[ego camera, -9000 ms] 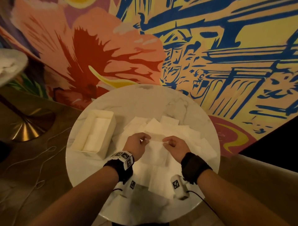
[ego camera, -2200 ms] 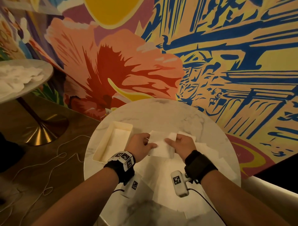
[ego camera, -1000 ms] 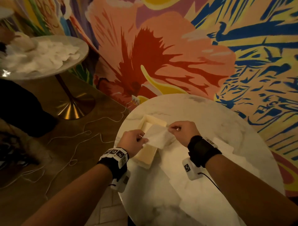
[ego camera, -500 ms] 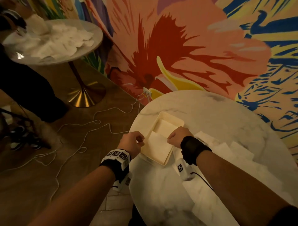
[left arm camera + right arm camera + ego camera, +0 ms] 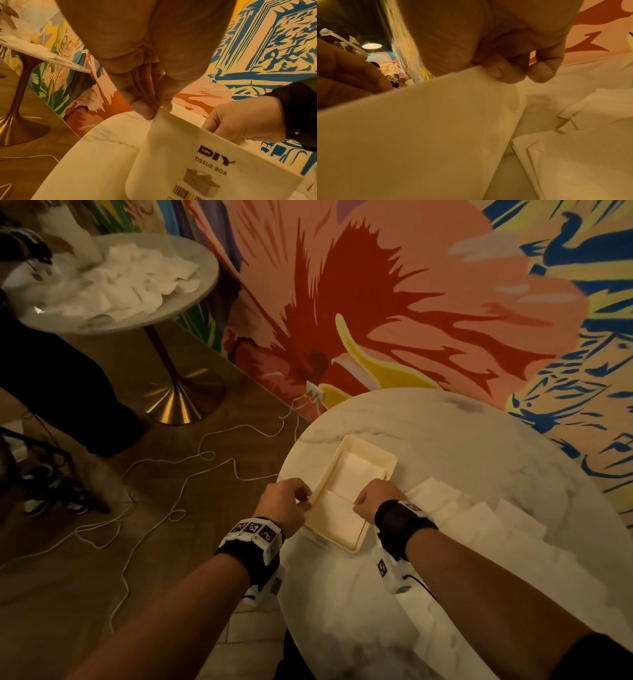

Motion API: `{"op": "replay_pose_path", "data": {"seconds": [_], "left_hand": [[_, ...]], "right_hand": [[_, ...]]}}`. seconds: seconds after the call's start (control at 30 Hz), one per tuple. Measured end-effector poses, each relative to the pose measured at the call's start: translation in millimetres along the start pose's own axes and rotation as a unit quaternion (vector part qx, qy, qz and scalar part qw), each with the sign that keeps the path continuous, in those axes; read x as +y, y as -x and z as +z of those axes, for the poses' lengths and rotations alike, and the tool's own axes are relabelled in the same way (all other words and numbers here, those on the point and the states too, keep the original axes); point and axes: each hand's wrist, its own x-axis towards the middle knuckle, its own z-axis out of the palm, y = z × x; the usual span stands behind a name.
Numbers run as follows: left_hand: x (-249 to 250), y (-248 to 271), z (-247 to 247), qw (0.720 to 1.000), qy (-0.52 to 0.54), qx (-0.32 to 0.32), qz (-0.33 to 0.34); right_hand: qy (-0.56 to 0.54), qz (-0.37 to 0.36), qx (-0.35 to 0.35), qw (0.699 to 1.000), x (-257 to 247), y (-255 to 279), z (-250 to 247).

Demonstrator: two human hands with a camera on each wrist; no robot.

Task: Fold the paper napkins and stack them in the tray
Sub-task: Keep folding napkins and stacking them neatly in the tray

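Note:
A cream tray (image 5: 370,445) stands at the left of the round marble table (image 5: 445,433). A folded white napkin (image 5: 337,518) lies in its near half, over a napkin (image 5: 359,474) that shows in the far half. My left hand (image 5: 306,498) is at the tray's left rim with thumb and finger pinched together (image 5: 155,112). My right hand (image 5: 358,501) is at the right rim, fingers curled (image 5: 518,74). Each holds a side edge of the folded napkin. The tray's wall (image 5: 223,162) (image 5: 419,121) hides the napkin in both wrist views.
Several loose napkins (image 5: 479,518) (image 5: 582,148) lie spread on the table right of the tray. A second round table (image 5: 113,278) heaped with napkins stands at the far left, a person in dark clothes (image 5: 51,371) beside it. White cables (image 5: 171,474) trail over the wooden floor.
Both hands carried the folded napkin left from the pile to the tray. In the last half second they lowered it into the tray's near half.

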Motion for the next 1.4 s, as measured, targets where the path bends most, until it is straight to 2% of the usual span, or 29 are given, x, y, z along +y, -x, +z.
{"op": "replay_pose_path", "data": {"seconds": [0.23,0.4,0.5,0.63,0.7,0.8,0.93,1.07,1.23,1.4], "left_hand": [[2.8,1.2,-0.3,1.000,-0.008,-0.004,-0.003],[7.5,4.7,-4.0,1.000,-0.030,-0.002,0.007],[12.4,6.2,-8.1,0.998,-0.063,-0.007,0.011],[31.4,9.7,-7.2,0.995,-0.083,0.012,0.055],[47.3,14.3,1.8,0.992,-0.077,0.024,0.102],[75.0,25.1,26.5,0.984,-0.046,0.017,0.172],[107.3,43.8,73.3,0.975,-0.012,-0.045,0.215],[116.9,59.3,127.6,0.970,-0.037,-0.143,0.195],[125.1,83.7,187.2,0.953,-0.088,-0.229,0.179],[137.4,103.3,225.5,0.941,-0.084,-0.292,0.148]], "right_hand": [[0.035,-0.007,-0.002,0.999,-1.9,3.0,2.8],[0.049,-0.027,0.037,0.998,1.6,10.3,-8.4],[-0.052,-0.043,0.087,0.994,12.1,18.0,-26.5],[-0.188,-0.044,0.173,0.966,48.4,37.1,-53.5],[-0.211,-0.022,0.196,0.958,78.9,49.7,-61.9],[-0.236,0.048,0.188,0.952,138.4,67.8,-58.9],[-0.250,0.138,0.167,0.944,216.0,99.9,-35.7],[-0.272,0.194,0.153,0.930,271.2,135.6,-2.6],[-0.330,0.217,0.102,0.913,299.1,163.7,38.2],[-0.326,0.195,0.065,0.923,304.8,170.7,64.8]]}}
